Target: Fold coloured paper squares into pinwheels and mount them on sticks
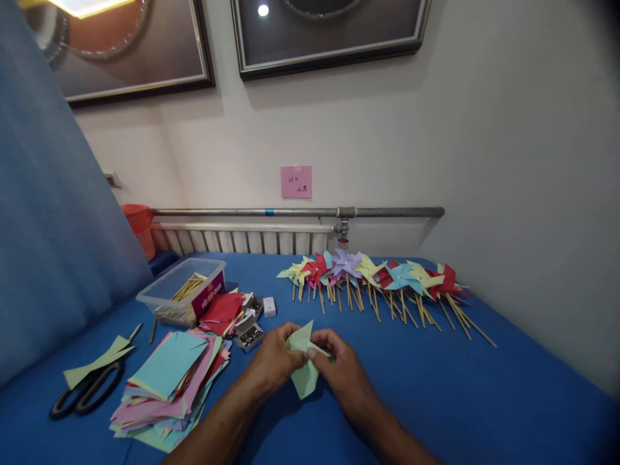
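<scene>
A pale green paper piece [304, 361], partly folded into pinwheel flaps, is held between both hands over the blue table [436, 387]. My left hand [272, 363] pinches its left side with closed fingers. My right hand [339, 363] pinches the right side, fingers closed on a folded flap. Both hands touch the paper near the table's middle front.
A stack of coloured paper squares [169, 387] lies left, with black scissors [87, 391] and a green scrap beside it. A clear plastic box of sticks [181, 297], small boxes of pins [249, 336] and a row of finished pinwheels [382, 281] lie farther back.
</scene>
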The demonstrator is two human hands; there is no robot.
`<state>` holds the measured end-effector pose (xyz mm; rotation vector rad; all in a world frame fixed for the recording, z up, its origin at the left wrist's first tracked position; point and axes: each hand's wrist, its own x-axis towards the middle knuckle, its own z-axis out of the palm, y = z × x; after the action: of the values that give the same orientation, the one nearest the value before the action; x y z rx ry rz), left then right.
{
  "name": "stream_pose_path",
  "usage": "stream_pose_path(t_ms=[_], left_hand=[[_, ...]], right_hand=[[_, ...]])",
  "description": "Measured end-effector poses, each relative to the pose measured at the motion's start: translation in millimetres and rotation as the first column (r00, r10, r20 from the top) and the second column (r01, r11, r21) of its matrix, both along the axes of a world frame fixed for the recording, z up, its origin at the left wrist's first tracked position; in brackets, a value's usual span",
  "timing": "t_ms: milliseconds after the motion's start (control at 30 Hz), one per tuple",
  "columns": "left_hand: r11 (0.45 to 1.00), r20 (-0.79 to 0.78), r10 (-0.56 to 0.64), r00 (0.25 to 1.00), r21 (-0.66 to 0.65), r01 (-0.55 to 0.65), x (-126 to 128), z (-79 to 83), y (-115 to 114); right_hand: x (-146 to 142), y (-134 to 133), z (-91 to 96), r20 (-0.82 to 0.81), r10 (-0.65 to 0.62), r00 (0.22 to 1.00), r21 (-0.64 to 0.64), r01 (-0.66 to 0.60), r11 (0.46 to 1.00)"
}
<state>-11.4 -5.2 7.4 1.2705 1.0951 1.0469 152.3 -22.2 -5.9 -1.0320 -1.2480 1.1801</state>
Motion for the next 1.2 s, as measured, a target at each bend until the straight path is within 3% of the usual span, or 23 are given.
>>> stream_pose_path(t_ms=[367, 533, 800, 1200], left_hand=[[0.999, -0.094, -0.036, 0.995, 0.003, 0.036, 1.2, 6.3, -6.1], [0.999, -0.074, -0.036, 0.997, -0.002, 0.036, 0.4, 5.7, -3.9], [0.998, 0.295, 0.037, 0.955, -0.067, -0.018, 4.3, -4.9, 2.5], [0.994, 0.22, 0.105, 0.97, -0.057, -0.095, 16.6, 4.9, -6.0]], right_hand=[[-1.1, -1.3, -5.0, 0.179, -0.019, 0.984, 0.004, 0.018, 1.0], [-3.4, -0.3, -5.2, 0.116, 0.005, 0.993, -0.02, -0.003, 1.0], [-4.0, 10.6, -25.1, -0.079, -0.156, 0.985, -0.036, 0.154, 0.987], [-8.6, 1.5, -21.6, -0.115, -0.151, 0.982, -0.069, 0.144, 0.987]])
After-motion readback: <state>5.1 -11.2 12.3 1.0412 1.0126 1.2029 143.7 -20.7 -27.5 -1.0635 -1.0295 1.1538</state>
